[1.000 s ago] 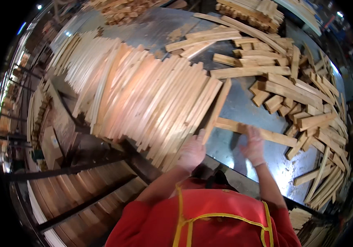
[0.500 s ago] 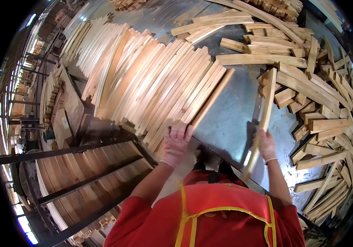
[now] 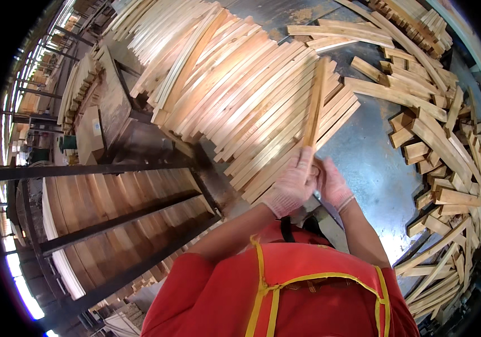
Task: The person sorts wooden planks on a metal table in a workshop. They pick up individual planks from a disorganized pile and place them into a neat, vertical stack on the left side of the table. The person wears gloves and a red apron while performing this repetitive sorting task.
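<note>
A narrow wooden strip (image 3: 315,104) points away from me, tilted over the right part of a row of strips. My left hand (image 3: 295,182), in a pale pinkish work glove, is closed around its near end. Close against it, my right hand (image 3: 335,184), gloved the same way, is closed at that same end; its fingertips are partly hidden behind the left hand. Beneath and to the left lies the row of pale wooden strips (image 3: 240,90), side by side on the grey metal table (image 3: 358,163).
Short wooden pieces are heaped along the right side of the table (image 3: 440,146). Longer boards (image 3: 341,33) lie at the far side. To my left stands a dark metal rack (image 3: 122,227) over brown boards. A brown worktable (image 3: 114,112) is beyond it.
My right hand has brought the strip leftward from above the bare metal to over the row. My left hand has left the row's near ends and taken hold of the strip. The view has shifted.
</note>
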Action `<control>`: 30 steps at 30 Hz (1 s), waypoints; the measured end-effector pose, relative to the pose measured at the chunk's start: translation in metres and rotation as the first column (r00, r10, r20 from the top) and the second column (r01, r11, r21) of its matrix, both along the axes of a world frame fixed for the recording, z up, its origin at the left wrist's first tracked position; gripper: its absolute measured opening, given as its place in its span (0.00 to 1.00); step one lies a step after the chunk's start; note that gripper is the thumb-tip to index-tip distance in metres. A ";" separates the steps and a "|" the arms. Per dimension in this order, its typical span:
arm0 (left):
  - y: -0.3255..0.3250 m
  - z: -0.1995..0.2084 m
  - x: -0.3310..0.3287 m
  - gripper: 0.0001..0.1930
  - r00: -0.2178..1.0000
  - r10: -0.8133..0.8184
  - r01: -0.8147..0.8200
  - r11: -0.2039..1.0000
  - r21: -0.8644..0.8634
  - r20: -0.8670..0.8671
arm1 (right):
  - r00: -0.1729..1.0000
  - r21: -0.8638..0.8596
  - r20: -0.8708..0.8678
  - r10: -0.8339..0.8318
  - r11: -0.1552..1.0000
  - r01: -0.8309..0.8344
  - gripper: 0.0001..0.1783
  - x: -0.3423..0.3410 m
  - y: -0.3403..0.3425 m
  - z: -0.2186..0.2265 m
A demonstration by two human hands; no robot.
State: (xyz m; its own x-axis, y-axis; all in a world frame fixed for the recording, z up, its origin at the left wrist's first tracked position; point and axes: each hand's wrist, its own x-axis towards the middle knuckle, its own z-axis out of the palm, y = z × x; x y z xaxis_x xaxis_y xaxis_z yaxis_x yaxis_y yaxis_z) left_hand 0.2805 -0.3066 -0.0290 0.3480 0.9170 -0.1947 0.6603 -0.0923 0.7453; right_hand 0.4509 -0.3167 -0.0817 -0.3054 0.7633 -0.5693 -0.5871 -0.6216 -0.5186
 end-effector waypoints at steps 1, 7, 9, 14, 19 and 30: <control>0.013 0.001 -0.002 0.36 0.992 -0.122 0.123 0.992 -0.026 0.021 | 0.958 -0.116 -0.226 -0.176 0.981 0.153 0.28 -0.003 -0.003 0.023; 0.056 0.020 -0.032 0.31 0.908 -0.040 0.274 0.810 0.518 -0.417 | 0.879 0.144 0.456 0.136 0.964 -0.224 0.37 0.039 -0.034 -0.002; 0.067 0.034 -0.039 0.29 0.874 -0.118 0.466 0.483 0.741 -0.472 | 0.490 -0.002 0.829 0.269 0.878 -0.478 0.39 0.022 -0.022 0.084; 0.073 0.046 -0.054 0.25 0.691 -0.369 0.704 0.541 0.460 -0.622 | -0.120 0.176 0.917 -0.380 0.655 -0.735 0.41 0.049 -0.045 0.088; 0.127 -0.015 -0.097 0.23 0.758 0.099 0.222 0.891 0.396 -0.645 | -0.222 0.519 0.837 -0.501 0.854 0.029 0.41 0.177 -0.093 0.058; 0.052 -0.060 0.057 0.40 0.653 -0.148 0.569 0.744 0.352 -0.743 | -0.171 0.155 0.985 -0.037 0.640 0.753 0.44 0.332 -0.296 -0.011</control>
